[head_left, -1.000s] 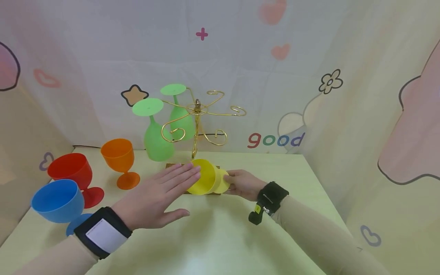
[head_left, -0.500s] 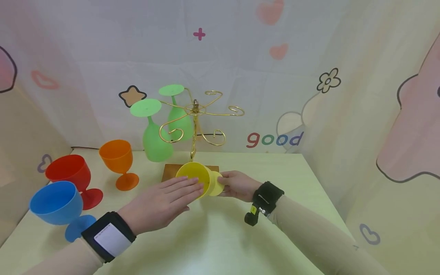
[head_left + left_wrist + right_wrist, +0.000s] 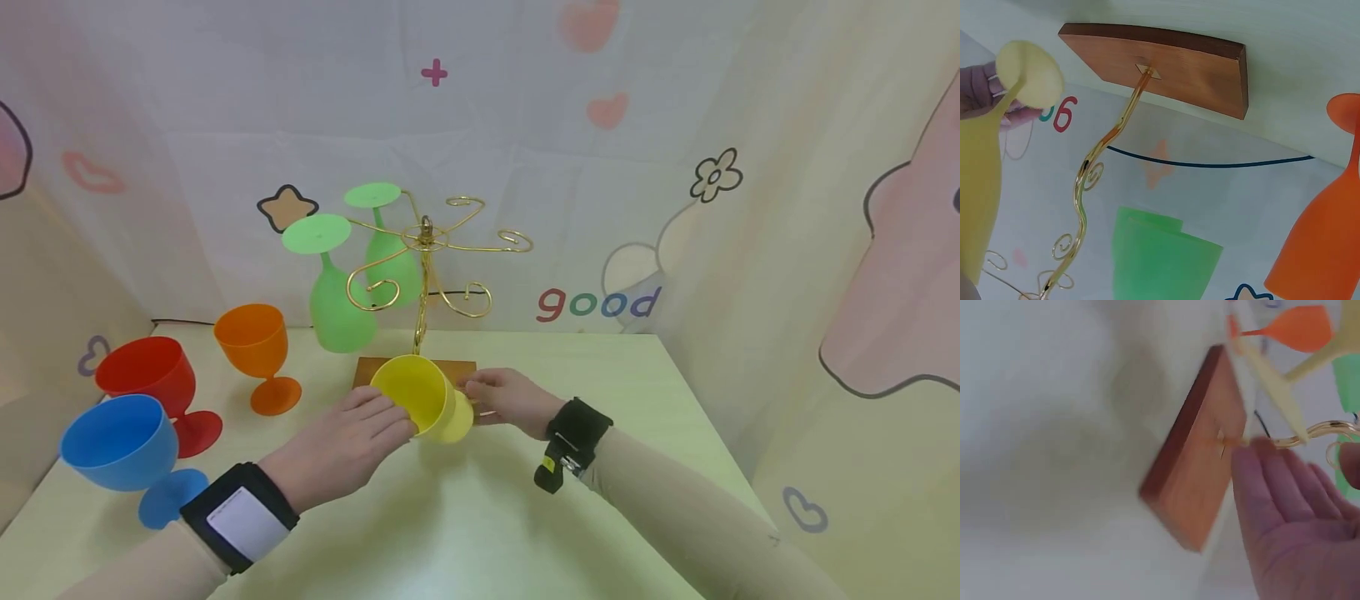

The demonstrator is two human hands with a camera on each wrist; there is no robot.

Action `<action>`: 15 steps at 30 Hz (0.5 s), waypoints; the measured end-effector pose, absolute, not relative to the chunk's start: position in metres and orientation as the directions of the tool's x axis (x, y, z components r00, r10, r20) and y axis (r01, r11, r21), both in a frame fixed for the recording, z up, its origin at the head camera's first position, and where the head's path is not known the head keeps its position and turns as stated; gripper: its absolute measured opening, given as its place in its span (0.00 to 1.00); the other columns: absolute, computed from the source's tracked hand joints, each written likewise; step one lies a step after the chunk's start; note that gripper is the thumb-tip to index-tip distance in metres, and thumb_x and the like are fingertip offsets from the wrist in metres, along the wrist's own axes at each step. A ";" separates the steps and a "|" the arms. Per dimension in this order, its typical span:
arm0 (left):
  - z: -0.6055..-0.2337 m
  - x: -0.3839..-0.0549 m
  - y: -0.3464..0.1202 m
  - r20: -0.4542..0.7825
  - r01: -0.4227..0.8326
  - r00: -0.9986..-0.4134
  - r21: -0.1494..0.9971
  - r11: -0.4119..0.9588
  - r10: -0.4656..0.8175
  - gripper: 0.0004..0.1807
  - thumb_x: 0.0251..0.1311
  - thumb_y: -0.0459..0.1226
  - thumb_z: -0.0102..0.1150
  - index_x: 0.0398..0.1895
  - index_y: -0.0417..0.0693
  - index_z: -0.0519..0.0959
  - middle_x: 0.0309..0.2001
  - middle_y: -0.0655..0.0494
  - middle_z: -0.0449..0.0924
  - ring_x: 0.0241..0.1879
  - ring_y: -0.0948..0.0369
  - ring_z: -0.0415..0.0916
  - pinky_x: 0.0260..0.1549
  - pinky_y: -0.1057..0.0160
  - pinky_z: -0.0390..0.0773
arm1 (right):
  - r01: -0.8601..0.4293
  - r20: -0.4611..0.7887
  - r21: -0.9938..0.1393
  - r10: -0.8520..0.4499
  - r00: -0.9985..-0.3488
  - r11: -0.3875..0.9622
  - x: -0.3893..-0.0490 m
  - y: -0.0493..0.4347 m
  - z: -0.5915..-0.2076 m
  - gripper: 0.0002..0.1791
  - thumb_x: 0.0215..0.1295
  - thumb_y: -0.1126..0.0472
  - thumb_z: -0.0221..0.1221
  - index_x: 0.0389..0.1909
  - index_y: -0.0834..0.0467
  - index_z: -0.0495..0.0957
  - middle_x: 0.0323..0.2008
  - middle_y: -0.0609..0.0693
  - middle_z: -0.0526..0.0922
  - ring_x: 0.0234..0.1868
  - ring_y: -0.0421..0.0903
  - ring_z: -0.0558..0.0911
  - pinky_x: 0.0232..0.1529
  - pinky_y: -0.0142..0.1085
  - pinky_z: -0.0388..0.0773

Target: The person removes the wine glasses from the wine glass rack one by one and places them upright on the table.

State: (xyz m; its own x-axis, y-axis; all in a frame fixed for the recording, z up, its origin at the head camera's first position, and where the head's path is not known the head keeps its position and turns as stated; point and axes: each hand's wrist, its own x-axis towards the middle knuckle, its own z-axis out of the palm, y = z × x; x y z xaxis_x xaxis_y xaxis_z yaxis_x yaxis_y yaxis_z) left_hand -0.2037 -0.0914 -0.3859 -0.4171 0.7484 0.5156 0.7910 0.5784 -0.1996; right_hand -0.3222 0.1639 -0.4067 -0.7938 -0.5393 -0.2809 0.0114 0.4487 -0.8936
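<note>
My left hand (image 3: pixel 337 450) holds a yellow goblet (image 3: pixel 408 387) by the bowl, fingers at the rim and thumb hidden. The goblet is tilted, its mouth toward the upper left and its foot to the lower right. My right hand (image 3: pixel 517 404) is beside the foot; in the right wrist view its fingers (image 3: pixel 1279 481) are straight and apart from the foot. Behind the goblet stands a gold wire rack (image 3: pixel 422 321) on a wooden base (image 3: pixel 367 371). Two green goblets (image 3: pixel 341 308) hang upside down by their feet from its left arms.
Left on the table (image 3: pixel 600 375) stand an orange goblet (image 3: pixel 255 337), a red goblet (image 3: pixel 161 375) and a blue goblet (image 3: pixel 120 450), all upright. Several curled rack arms (image 3: pixel 513 242) carry no goblet. A printed curtain (image 3: pixel 525 150) hangs behind the table.
My left hand went from lying flat before the goblet to gripping its bowl. The goblet moved left and slightly down. My right hand let go of the foot.
</note>
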 end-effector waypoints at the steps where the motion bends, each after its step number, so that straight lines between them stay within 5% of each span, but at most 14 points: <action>1: -0.386 -0.204 -0.092 0.515 0.790 -0.424 -0.193 0.582 0.745 0.08 0.58 0.31 0.58 0.41 0.48 0.75 0.35 0.59 0.77 0.40 0.60 0.70 0.45 0.58 0.75 | -0.088 -0.230 -0.854 -0.526 -0.819 0.512 -0.322 0.164 -0.407 0.22 0.72 0.56 0.51 0.62 0.62 0.69 0.57 0.59 0.77 0.51 0.54 0.79 0.59 0.56 0.73; 5: -0.387 -0.202 -0.095 0.499 0.776 -0.456 -0.182 0.604 0.737 0.08 0.57 0.28 0.55 0.37 0.48 0.73 0.31 0.59 0.73 0.37 0.60 0.68 0.44 0.59 0.73 | -0.434 -0.016 -0.461 -0.497 -0.868 0.774 -0.322 0.165 -0.409 0.30 0.68 0.46 0.53 0.68 0.54 0.64 0.65 0.54 0.71 0.61 0.51 0.71 0.62 0.52 0.72; 8: -0.388 -0.202 -0.098 0.484 0.763 -0.490 -0.163 0.625 0.725 0.08 0.56 0.27 0.53 0.35 0.48 0.71 0.30 0.59 0.72 0.36 0.60 0.67 0.44 0.59 0.73 | -0.520 0.086 -0.195 -0.514 -0.853 0.831 -0.323 0.168 -0.410 0.38 0.64 0.41 0.55 0.72 0.51 0.58 0.71 0.54 0.63 0.67 0.52 0.63 0.67 0.53 0.65; 15: -0.388 -0.201 -0.111 0.436 0.735 -0.573 -0.101 0.670 0.694 0.08 0.56 0.27 0.54 0.34 0.49 0.71 0.29 0.60 0.70 0.36 0.60 0.66 0.46 0.59 0.72 | -0.540 0.148 -0.030 -0.530 -0.835 0.841 -0.327 0.176 -0.412 0.45 0.61 0.34 0.52 0.74 0.51 0.52 0.74 0.57 0.53 0.71 0.56 0.52 0.70 0.61 0.53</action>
